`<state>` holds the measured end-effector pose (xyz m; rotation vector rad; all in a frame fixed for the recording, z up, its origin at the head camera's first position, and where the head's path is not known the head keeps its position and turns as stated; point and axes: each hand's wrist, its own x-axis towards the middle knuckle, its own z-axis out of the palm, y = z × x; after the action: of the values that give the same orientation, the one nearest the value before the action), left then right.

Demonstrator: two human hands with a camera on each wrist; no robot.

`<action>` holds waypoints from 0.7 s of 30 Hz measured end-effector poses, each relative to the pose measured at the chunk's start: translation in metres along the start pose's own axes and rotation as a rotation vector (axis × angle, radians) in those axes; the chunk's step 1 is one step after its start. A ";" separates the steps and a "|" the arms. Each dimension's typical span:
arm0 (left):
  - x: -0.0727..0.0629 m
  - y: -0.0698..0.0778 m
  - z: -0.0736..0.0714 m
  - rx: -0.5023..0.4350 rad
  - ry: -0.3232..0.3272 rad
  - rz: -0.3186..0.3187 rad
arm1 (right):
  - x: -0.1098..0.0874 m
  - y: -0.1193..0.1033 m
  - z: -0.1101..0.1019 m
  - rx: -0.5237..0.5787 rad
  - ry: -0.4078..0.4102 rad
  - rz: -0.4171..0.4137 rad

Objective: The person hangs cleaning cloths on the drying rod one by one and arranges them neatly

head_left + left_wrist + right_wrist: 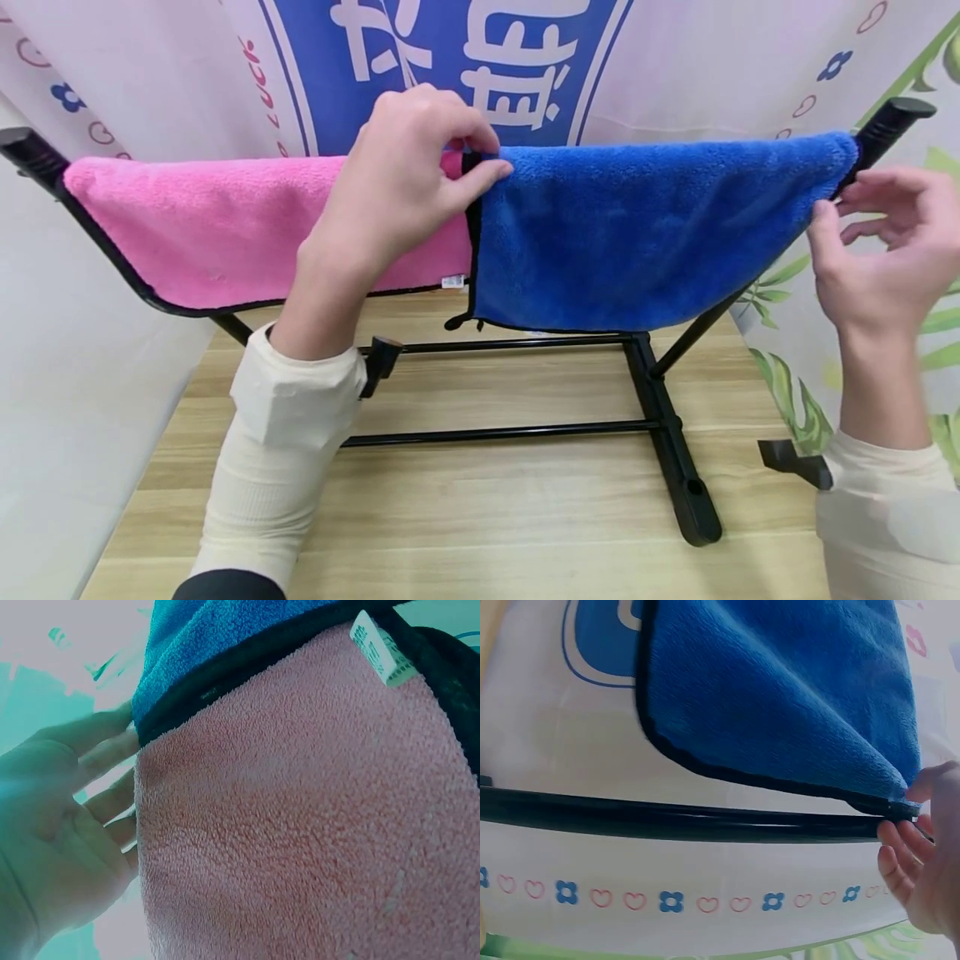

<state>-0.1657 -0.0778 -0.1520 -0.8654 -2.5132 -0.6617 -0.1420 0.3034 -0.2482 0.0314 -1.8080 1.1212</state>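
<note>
A blue towel [637, 233] with black trim hangs over the right half of a black rack's top bar, and a pink towel [202, 225] covers the left half. My left hand [405, 167] pinches the blue towel's inner edge at the top, where the two towels meet. In the left wrist view, its fingers [109, 754] reach behind the fold. My right hand [888, 242] holds the blue towel's outer top edge by the right post, thumb and fingertips at the trim. In the right wrist view its fingers [904, 859] lie close to the black post [705, 823].
The rack's base foot [678, 467] and lower crossbars [510, 432] stand on a wooden table [525, 517]. Behind hangs a white curtain [675, 75] with a blue printed panel. A leaf-patterned surface [795, 392] is at the right. A white tag [453, 282] shows on the pink towel.
</note>
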 end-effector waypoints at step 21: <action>0.002 0.001 0.002 0.005 0.065 0.026 | 0.016 -0.007 -0.003 0.061 0.052 0.248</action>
<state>-0.1675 -0.0753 -0.1520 -0.8593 -2.4412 -0.6636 -0.1450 0.3083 -0.2315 -0.1893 -1.7649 1.3391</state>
